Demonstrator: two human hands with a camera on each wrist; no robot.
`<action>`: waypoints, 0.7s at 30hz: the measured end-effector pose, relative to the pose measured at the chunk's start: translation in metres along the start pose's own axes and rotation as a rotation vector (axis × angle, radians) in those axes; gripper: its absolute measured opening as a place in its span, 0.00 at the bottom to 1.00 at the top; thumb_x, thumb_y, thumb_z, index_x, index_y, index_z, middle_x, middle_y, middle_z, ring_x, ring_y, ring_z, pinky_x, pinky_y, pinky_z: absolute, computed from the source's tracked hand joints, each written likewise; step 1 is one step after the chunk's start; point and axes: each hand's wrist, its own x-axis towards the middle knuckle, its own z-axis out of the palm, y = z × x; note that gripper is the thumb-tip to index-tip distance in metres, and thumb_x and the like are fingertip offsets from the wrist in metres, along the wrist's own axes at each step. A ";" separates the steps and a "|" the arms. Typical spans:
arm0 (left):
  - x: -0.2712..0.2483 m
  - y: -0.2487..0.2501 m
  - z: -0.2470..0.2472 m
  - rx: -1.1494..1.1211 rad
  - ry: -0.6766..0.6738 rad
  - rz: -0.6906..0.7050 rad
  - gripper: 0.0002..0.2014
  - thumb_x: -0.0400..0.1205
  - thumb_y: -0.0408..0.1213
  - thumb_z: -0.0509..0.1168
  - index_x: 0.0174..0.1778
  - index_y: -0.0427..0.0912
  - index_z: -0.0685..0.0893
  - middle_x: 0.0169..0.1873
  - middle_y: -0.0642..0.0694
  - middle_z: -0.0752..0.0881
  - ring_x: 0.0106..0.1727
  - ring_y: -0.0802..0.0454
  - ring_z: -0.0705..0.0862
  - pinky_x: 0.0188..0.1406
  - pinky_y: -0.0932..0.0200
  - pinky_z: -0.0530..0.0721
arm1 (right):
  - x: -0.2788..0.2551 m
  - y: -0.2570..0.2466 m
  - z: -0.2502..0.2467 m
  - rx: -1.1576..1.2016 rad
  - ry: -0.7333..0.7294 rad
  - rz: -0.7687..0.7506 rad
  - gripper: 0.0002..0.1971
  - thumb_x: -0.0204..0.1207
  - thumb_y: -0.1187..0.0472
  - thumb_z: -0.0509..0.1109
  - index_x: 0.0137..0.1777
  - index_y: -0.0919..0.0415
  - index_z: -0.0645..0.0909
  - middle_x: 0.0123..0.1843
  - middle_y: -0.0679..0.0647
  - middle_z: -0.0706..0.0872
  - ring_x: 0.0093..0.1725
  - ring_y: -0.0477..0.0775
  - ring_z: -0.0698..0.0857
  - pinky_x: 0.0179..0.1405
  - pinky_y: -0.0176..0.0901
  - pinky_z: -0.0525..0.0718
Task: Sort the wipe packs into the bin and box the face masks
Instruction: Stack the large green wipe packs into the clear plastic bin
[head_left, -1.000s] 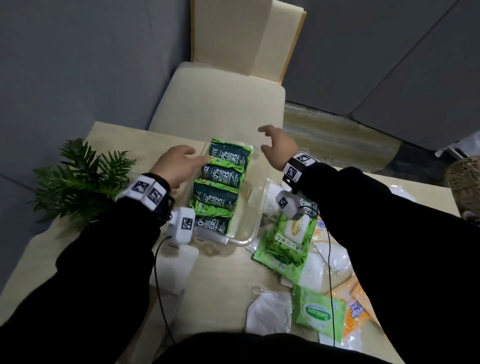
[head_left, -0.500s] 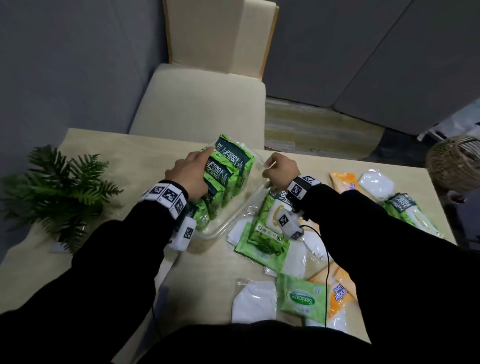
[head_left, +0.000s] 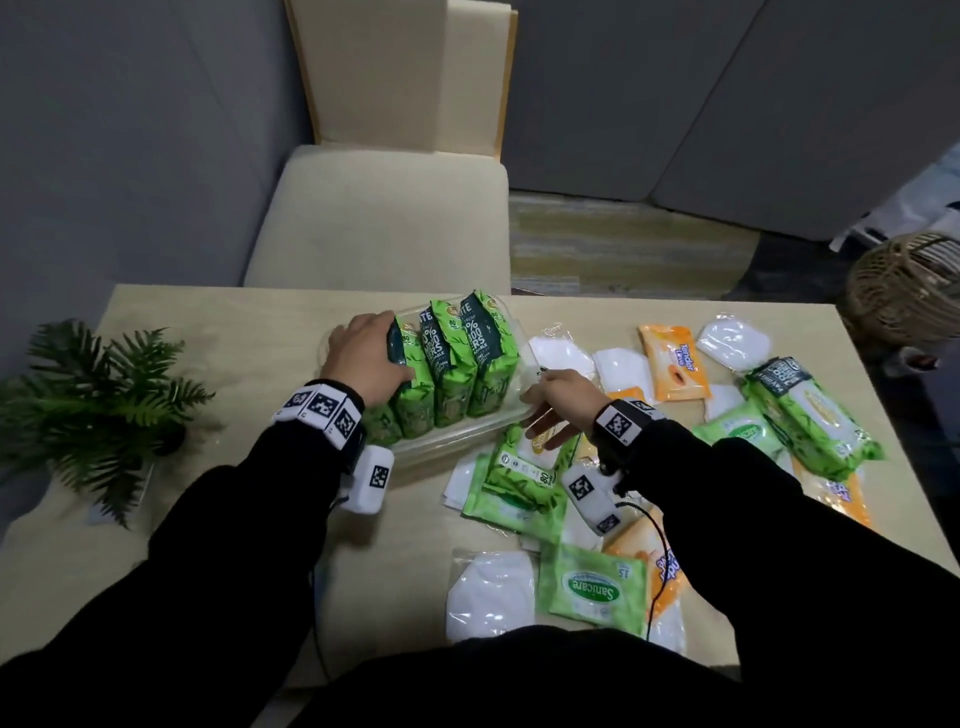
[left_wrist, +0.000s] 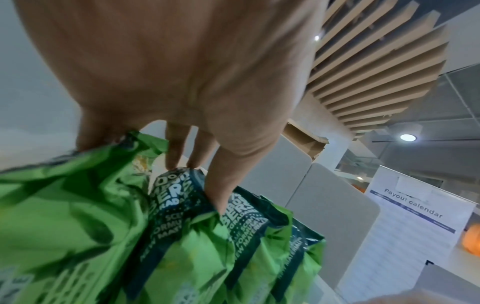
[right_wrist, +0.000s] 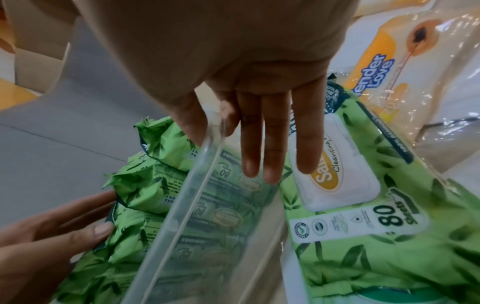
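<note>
A clear plastic bin (head_left: 457, 441) sits mid-table with several green wipe packs (head_left: 452, 364) standing on edge inside. My left hand (head_left: 363, 358) presses the leftmost pack, fingers straight along the pack tops (left_wrist: 182, 236). My right hand (head_left: 550, 410) rests at the bin's near right rim (right_wrist: 182, 195), thumb at the rim and straight fingers (right_wrist: 272, 154) along the outer wall. A loose green 80-sheet pack (right_wrist: 350, 185) lies under it. Wrapped white face masks (head_left: 488, 592) and orange wipe packs (head_left: 675, 361) are strewn to the right. No box is in view.
A potted fern (head_left: 98, 405) stands at the table's left. A cream chair (head_left: 384, 218) is pushed in behind the bin. A wicker basket (head_left: 909, 291) sits off the table's far right corner. A small Sanicare pack (head_left: 592, 587) lies near me.
The packs in the bin went from lying overlapped to standing on edge. My left hand pushed in against them, and my right hand came from the bin's far end to its near right rim.
</note>
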 end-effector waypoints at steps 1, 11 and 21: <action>0.004 0.004 -0.002 -0.028 0.001 0.022 0.42 0.78 0.42 0.79 0.88 0.43 0.67 0.84 0.38 0.71 0.83 0.36 0.69 0.84 0.44 0.67 | -0.002 0.003 -0.003 -0.017 -0.034 0.004 0.08 0.82 0.62 0.71 0.55 0.68 0.81 0.43 0.66 0.92 0.40 0.65 0.93 0.40 0.58 0.92; -0.010 0.044 0.006 -0.284 0.271 0.146 0.29 0.78 0.47 0.78 0.76 0.49 0.83 0.77 0.46 0.79 0.79 0.44 0.75 0.82 0.43 0.72 | -0.019 0.043 -0.044 0.060 -0.068 -0.058 0.13 0.84 0.51 0.71 0.56 0.62 0.84 0.53 0.66 0.94 0.43 0.61 0.91 0.38 0.48 0.85; -0.065 0.190 0.101 -0.325 0.190 0.640 0.20 0.78 0.39 0.75 0.67 0.49 0.87 0.69 0.50 0.82 0.72 0.50 0.77 0.75 0.51 0.73 | -0.014 0.133 -0.190 -0.109 0.558 -0.139 0.11 0.72 0.54 0.84 0.53 0.51 0.88 0.51 0.49 0.93 0.51 0.53 0.90 0.55 0.50 0.86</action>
